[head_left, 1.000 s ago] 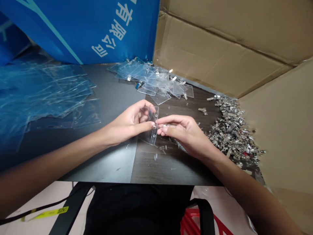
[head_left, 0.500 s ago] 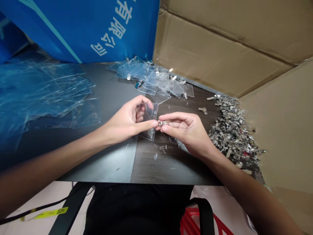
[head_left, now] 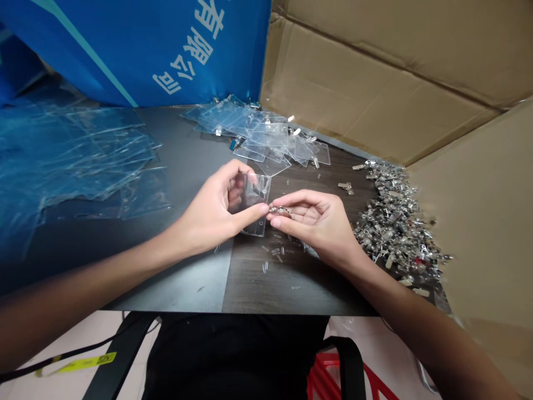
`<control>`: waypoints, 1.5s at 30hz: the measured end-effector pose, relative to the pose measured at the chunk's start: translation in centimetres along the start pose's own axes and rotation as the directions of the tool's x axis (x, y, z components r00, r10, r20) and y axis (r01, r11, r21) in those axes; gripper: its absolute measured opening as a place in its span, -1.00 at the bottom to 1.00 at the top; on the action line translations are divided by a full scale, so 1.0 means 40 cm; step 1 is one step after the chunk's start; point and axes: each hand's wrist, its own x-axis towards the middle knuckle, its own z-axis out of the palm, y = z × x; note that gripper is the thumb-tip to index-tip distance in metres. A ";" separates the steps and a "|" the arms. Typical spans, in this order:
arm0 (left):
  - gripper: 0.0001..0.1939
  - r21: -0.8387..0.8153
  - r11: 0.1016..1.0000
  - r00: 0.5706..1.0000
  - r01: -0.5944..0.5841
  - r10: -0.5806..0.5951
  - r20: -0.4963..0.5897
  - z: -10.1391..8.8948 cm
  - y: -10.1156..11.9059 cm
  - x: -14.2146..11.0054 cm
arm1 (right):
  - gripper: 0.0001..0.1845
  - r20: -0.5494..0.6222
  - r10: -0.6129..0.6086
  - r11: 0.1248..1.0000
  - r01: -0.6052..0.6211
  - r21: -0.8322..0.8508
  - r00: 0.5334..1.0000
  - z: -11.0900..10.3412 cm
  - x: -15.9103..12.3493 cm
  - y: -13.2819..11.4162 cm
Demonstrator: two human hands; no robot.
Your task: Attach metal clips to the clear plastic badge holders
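Plastic in the left hand (head_left: 220, 208): a clear pouch (head_left: 257, 224), gripped with the thumb laid over its face and the fingers curled behind, some of them showing through it; the hand is closed to a pinch.
Metal in the right hand (head_left: 318, 222): a small metal clip (head_left: 282, 210), pinched by thumb and forefinger, the other fingers loosely bent.
Where the two meet: the clip lies at the pouch's right edge, beside the left thumb tip; whether it is fastened there, I cannot tell.
Below the hands: thin clear strips (head_left: 265, 268) lie scattered on the table (head_left: 291, 297), whose left part is smooth grey and right part dark wood grain.
Stray clip (head_left: 345, 188): on the wood grain beyond the right hand, apart from the heap.
Clip heap (head_left: 395, 228): many shiny metal pieces piled at the table's right side, behind the right wrist.
Far pile (head_left: 266, 133): clear pouches overlapping beyond the hands, several with clips among them.
Left stack (head_left: 91, 150): a broad spread of clear sheets, tinted blue, well left of the hands.
Walls: a blue panel (head_left: 125, 44) with white characters at the back left, brown cardboard (head_left: 353, 83) at the back right.
Near edge: dark clothing (head_left: 237, 355) between black armrests, and a yellow tag (head_left: 87, 362) on a cable at the left.
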 end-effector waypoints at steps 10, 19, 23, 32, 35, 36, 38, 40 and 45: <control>-0.62 0.111 0.990 0.995 -0.087 0.091 -0.029 0.013 -0.016 -0.017 | -0.78 -0.018 -0.166 0.968 0.159 -0.193 0.986 0.003 -0.003 0.004; -0.63 0.148 0.979 0.989 -0.143 0.146 -0.009 0.017 -0.023 -0.018 | -0.84 0.061 -0.298 0.926 0.304 -0.225 0.953 -0.003 -0.006 -0.004; -0.60 0.119 0.986 0.993 -0.114 0.111 0.035 0.012 -0.022 -0.015 | -0.86 0.068 -0.279 0.930 0.287 -0.229 0.958 -0.007 -0.002 -0.003; -0.63 0.254 0.960 0.828 0.116 -0.235 0.509 -0.123 0.052 0.049 | -0.67 0.163 -0.068 0.932 0.121 -0.342 0.984 -0.029 0.027 -0.015; -0.61 0.305 0.930 0.632 0.202 -0.362 0.685 -0.152 0.060 0.063 | -0.66 0.086 -0.047 0.904 0.079 -0.420 0.995 -0.036 0.036 -0.018; -0.61 0.289 0.929 0.606 0.230 -0.369 0.704 -0.154 0.057 0.067 | -0.67 0.057 -0.062 0.898 0.080 -0.433 0.996 -0.038 0.039 -0.017; -0.61 0.168 0.945 0.693 0.281 -0.321 0.645 -0.152 0.048 0.079 | -0.69 0.019 -0.080 0.897 0.080 -0.434 0.997 -0.040 0.046 -0.014; -0.66 -0.047 0.959 0.887 0.278 -0.237 0.396 -0.148 0.039 0.096 | -0.71 -0.002 -0.089 0.903 0.080 -0.423 0.996 -0.041 0.052 -0.009; -0.18 -0.253 0.962 0.945 0.103 -0.174 -0.276 -0.182 0.040 0.138 | -0.70 -0.062 -0.115 0.914 0.082 -0.398 0.991 -0.041 0.063 0.003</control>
